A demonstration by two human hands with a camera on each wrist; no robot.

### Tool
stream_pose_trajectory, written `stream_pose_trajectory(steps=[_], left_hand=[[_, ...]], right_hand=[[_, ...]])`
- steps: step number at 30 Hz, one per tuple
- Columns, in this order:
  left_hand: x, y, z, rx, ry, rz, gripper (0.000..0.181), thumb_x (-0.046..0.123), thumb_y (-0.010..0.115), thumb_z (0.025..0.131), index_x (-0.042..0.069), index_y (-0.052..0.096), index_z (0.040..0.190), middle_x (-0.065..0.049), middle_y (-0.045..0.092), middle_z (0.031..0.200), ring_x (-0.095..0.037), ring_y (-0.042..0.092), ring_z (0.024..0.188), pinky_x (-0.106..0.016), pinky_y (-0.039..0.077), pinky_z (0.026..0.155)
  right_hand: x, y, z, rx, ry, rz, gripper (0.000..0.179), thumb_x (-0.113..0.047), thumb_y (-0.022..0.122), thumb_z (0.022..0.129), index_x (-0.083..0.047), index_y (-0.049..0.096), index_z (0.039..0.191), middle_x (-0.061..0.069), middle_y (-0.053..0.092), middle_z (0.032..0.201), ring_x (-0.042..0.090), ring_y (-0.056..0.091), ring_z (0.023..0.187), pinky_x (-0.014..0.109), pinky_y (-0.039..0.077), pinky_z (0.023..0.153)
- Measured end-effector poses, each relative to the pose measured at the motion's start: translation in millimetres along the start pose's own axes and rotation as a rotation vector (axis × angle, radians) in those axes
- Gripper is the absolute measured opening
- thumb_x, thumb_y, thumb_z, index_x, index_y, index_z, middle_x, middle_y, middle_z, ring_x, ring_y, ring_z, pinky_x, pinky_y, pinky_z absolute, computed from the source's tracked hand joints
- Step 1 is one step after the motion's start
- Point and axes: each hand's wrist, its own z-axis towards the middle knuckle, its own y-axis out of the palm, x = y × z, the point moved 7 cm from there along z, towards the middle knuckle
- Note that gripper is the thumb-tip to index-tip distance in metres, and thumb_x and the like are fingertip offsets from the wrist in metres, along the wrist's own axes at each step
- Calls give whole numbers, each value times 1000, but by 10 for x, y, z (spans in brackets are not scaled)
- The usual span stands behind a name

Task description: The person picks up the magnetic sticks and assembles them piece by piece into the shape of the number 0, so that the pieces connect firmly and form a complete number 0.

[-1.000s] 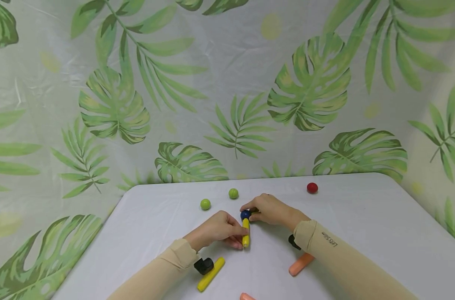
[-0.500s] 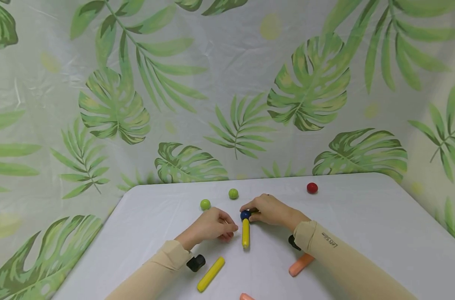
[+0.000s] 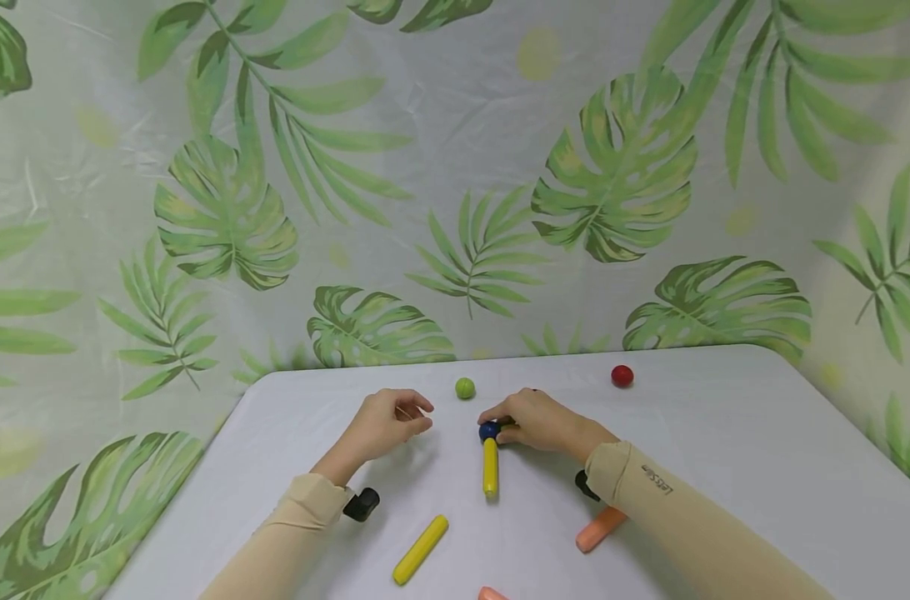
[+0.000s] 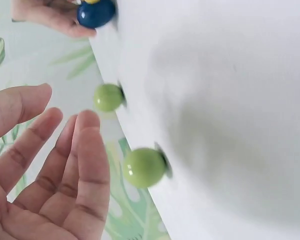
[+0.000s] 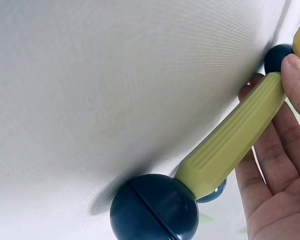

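Observation:
My right hand [image 3: 541, 418] pinches a small blue ball [image 3: 488, 430] on the table. A yellow stick [image 3: 490, 468] runs from that ball toward me. In the right wrist view a yellow-green grooved stick [image 5: 230, 137] joins the pinched ball [image 5: 276, 57] to a large blue ball [image 5: 155, 207]; part of another blue ball [image 5: 214, 192] shows behind it. My left hand [image 3: 383, 423] hovers above the table, fingers loosely bent, holding nothing. Two green balls, a farther one [image 4: 108, 97] and a nearer one [image 4: 145, 167], lie beside it; the head view shows one, the other hidden by this hand.
A loose yellow stick [image 3: 421, 549] lies at front left. One orange stick [image 3: 601, 530] sits partly under the right forearm, another [image 3: 491, 593] at the bottom edge. A red ball [image 3: 622, 376] rests near the back of the white table [image 3: 725, 433]. A leaf-print sheet hangs behind.
My left hand has let go of the yellow stick attached to the blue ball and moved left and back, toward the green balls. The right hand has stayed on the blue ball.

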Motion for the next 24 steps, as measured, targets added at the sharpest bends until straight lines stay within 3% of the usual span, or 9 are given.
stream_pose_trajectory(steps=[5,9,16,24], left_hand=[[-144,-132,31,98,-25,46,21,16,81,96,18,79,117,0,76,101,-13,70,88,-30,56,73],[-258,-183,60,131,-50,43,29,16,82,95,17,77,123,-4,76,108,-16,71,92,-33,57,77],[-425,-186,102,131,-86,5,37,16,82,95,14,74,131,-14,73,124,-27,73,107,-42,61,87],[-574,-139,184,110,-148,-72,46,20,83,94,14,70,137,-18,70,130,-32,72,113,-47,59,92]], right_hand=[[-3,-3,-12,2,0,11,38,-12,79,98,-13,76,136,6,80,125,23,76,118,42,60,102],[-18,-10,-19,3,-6,8,38,-12,79,98,-13,76,135,6,80,125,23,76,119,42,60,102],[-31,-23,-32,7,-1,15,38,-12,79,98,-13,76,136,7,80,125,24,76,119,42,60,102],[-35,-19,-27,8,-4,21,38,-11,79,98,-13,75,136,6,80,125,23,76,118,40,60,102]])
